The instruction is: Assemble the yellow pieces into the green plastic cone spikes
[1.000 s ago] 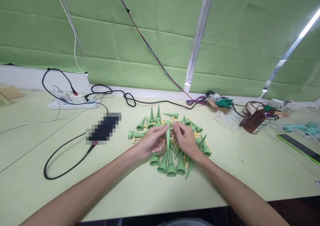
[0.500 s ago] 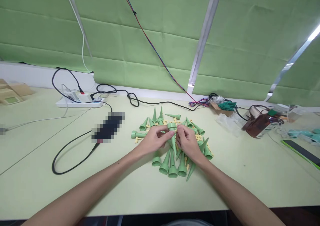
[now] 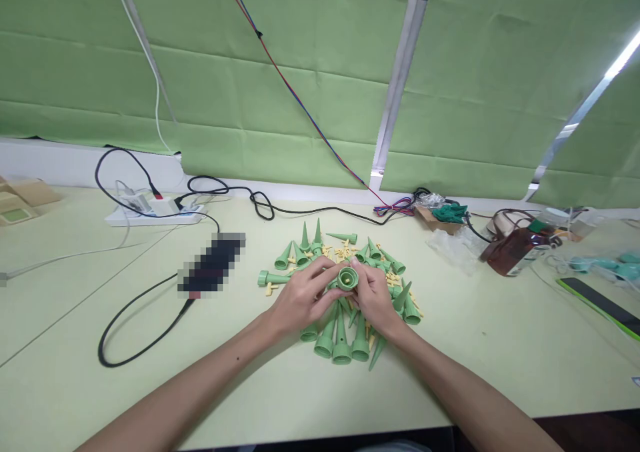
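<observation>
My left hand (image 3: pixel 307 297) is closed around a green plastic watering spike (image 3: pixel 348 278), its round open end tipped up toward me. Inside that opening a small yellow tip shows. My right hand (image 3: pixel 373 297) is closed against the side of the same spike, fingertips pinched at a yellow valve that the fingers almost wholly hide. More green spikes (image 3: pixel 341 352) lie and stand in a ring around both hands. Among them are small yellow valves (image 3: pixel 271 288), several behind the hands (image 3: pixel 345 251).
A blurred-out dark device (image 3: pixel 213 263) on a black cable lies to the left, before a white power strip (image 3: pixel 155 216). To the right are a small cardboard box (image 3: pixel 435 220), crumpled clear plastic (image 3: pixel 453 249), a brown bottle (image 3: pixel 517 252) and a black-and-green flat object (image 3: pixel 600 303).
The held spike has been tilted from pointing down to showing its open end toward me. Both hands have turned with it and come slightly lower. The view has shifted slightly.
</observation>
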Tool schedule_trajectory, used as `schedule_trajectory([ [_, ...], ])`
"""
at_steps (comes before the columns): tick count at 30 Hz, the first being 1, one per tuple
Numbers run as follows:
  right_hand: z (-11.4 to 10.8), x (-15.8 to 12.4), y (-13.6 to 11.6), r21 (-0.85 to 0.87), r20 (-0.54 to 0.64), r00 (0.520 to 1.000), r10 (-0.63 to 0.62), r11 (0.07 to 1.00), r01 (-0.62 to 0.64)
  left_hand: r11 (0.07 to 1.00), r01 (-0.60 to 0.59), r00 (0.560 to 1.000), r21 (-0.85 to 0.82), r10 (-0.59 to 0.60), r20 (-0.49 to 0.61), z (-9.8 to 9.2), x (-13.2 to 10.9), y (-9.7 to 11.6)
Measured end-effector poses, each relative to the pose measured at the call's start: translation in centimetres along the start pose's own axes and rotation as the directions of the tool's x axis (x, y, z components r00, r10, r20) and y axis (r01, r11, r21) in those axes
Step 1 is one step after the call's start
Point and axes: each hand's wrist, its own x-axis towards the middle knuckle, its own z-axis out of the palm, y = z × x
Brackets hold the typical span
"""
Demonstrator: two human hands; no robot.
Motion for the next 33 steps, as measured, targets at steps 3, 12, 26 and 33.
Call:
schedule_trajectory([
  [3,-0.2,0.1,0.1,-0.026,0.003,1.0,-0.024,0.999,0.024,0.995,-0.026,1.0,0.093,0.027,-0.01,0.1,-0.2,-0.2],
  [12,-0.2,0.4,0.2,-0.106,-0.014,0.998,-0.063,0.992,0.061,0.96,-0.074,0.996,0.27,0.087,-0.037,0.8,-0.9,-1.3],
  [26,-0.8,0.8,0.2,-0.096,-0.025,0.997,-0.069,0.993,0.066,0.89,0.405,0.914,-0.209,-0.398,0.075,0.4,0.2,0.6],
  [33,-0.7,0.7,-0.1,-0.154,0.104,0.989,-0.103,0.981,0.118,0.846,0.448,0.894,-0.288,-0.419,0.157,0.4,0.3,0.6],
])
